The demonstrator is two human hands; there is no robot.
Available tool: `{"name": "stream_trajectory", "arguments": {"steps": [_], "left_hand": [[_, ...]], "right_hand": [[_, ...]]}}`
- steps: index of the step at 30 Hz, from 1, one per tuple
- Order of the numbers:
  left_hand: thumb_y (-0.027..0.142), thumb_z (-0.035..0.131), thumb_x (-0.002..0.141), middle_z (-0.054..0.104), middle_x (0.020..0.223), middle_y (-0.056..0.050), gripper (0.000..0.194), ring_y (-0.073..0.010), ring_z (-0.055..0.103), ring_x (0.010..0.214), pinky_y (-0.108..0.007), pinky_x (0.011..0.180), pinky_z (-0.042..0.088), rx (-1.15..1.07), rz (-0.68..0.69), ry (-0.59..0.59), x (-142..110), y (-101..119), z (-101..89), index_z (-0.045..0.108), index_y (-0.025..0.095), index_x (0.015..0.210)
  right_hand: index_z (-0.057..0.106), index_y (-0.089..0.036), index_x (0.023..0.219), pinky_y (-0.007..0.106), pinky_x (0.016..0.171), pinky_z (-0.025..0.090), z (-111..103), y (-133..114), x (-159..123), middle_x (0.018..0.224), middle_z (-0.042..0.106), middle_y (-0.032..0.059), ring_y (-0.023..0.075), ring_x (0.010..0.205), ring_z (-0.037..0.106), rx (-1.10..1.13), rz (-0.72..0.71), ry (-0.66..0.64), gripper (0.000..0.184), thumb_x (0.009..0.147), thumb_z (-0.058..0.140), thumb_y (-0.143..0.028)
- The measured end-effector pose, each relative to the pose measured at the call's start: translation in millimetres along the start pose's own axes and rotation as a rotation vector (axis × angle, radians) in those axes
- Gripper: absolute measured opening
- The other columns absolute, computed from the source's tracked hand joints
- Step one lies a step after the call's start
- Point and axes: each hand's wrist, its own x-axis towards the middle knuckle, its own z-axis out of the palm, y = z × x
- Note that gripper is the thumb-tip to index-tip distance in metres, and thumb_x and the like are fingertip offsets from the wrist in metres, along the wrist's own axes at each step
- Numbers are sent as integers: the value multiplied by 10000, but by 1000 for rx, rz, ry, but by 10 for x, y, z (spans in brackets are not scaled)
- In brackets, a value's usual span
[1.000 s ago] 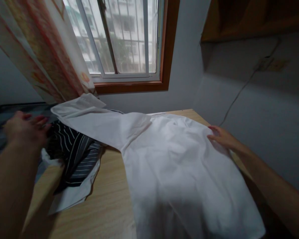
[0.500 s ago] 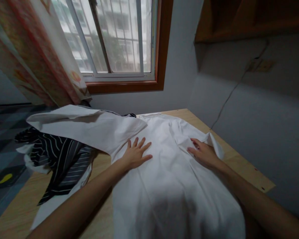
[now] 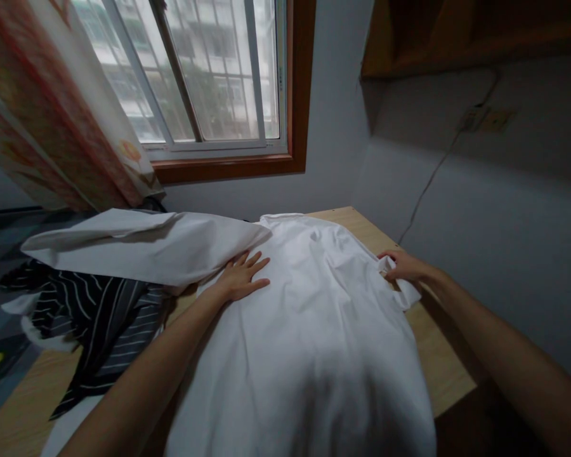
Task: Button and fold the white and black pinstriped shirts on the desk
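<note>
A white long-sleeved shirt (image 3: pixel 304 317) lies spread over the wooden table, its lower part coming toward me. One sleeve stretches out to the left, over other clothes. My left hand (image 3: pixel 242 278) rests flat on the shirt near that sleeve's base, fingers spread. At the shirt's right edge, my right hand (image 3: pixel 403 265) grips a bunched piece of the white cloth, probably the other sleeve. Its fingertips are partly hidden by the fabric.
Black striped clothing (image 3: pixel 105 317) is heaped on the left of the wooden table (image 3: pixel 447 362). A curtain (image 3: pixel 61 114) hangs beside the window (image 3: pixel 219 82). A shelf (image 3: pixel 457 51) juts from the right wall, with a cable (image 3: pixel 428 187) running down below it.
My right hand has moved right, off the shirt's middle to its edge, and has taken hold of the cloth there. My left hand still lies flat on the shirt.
</note>
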Motion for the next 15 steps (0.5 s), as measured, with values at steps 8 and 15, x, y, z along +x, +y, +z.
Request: {"name": "stream_trajectory", "arguments": {"steps": [8,15], "left_hand": [[740,314,855,80,1619,-12,757,-420,93,1453,-651,1092,147,10,-86,-14,24,37,-3,193,394,1518],[764,319,836,67,1621,-42,771,-453,135,1436,-647,1077,198,17,-193,-9,69,65,14,192,414,1512]], "right_hand": [[657,-129,1142,371,867,430,-762,-69,34,1139,623,173,281,1048,555,-502,-24,888,384,816,454,-113],[582,-183,1281,456,864,436,-494,227,44,1208,619,181,327,1067,586,-734,36,323,428,859,509,-200]]}}
